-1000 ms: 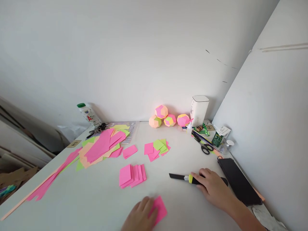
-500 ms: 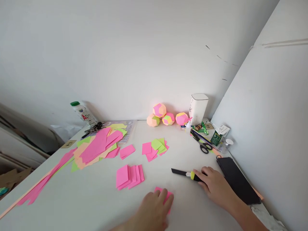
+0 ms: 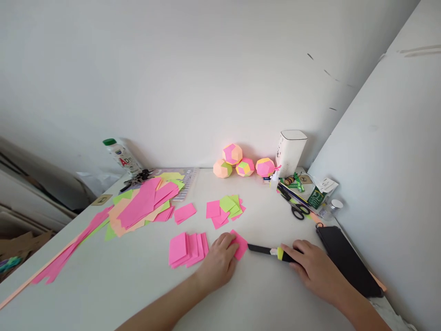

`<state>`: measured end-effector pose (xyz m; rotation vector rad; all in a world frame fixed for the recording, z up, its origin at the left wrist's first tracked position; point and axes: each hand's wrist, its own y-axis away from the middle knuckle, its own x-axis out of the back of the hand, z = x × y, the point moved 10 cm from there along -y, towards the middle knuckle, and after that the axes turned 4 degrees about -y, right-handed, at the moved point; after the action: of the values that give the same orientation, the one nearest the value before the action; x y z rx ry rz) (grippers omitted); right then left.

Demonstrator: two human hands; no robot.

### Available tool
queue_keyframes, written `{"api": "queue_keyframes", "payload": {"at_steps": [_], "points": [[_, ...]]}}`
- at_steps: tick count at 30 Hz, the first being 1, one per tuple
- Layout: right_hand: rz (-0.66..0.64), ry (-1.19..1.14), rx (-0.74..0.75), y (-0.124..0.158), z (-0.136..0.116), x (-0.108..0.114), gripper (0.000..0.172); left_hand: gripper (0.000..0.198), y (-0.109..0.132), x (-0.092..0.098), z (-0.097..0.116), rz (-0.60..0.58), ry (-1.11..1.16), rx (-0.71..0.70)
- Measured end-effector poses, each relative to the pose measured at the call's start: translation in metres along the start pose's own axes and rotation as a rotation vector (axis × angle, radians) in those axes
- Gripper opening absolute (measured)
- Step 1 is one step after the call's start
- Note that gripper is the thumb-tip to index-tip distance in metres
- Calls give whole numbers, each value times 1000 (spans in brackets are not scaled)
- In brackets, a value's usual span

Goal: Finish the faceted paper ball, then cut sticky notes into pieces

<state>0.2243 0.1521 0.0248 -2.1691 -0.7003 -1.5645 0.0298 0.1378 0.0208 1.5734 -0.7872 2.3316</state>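
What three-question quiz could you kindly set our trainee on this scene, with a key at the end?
1. What is the right hand holding?
2. True or false: the left hand is touching green paper.
3. How many paper balls are in view?
(a) three
(b) four
(c) five

Key:
1. A knife.
2. False; the left hand is touching pink paper.
3. (b)
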Motion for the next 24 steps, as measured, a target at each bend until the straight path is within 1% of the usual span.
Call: {"api": "queue_keyframes", "payload": {"at_steps": [1, 4, 6, 9, 13, 19, 24], "points": [[-19, -14, 5, 0, -1, 0, 42, 31, 1, 0, 0, 0, 24, 0], [-57, -43, 13, 1, -3, 1, 41, 48, 2, -3, -1, -13, 37, -11], [-66, -53, 14, 2, -4, 3, 42, 54, 2, -6, -3, -17, 33, -2], [-66, -60, 24, 3, -8, 5, 42, 46, 0, -7, -5, -8, 49, 14], [-69, -54, 39, 2, -12, 4, 42, 38, -1, -3, -5, 17, 75, 17], [-73, -29, 50, 1, -13, -2, 41, 38, -1, -2, -3, 15, 92, 12], [-53, -42, 52, 1, -13, 1, 40, 37, -2, -1, -3, 31, 101, 12]]}}
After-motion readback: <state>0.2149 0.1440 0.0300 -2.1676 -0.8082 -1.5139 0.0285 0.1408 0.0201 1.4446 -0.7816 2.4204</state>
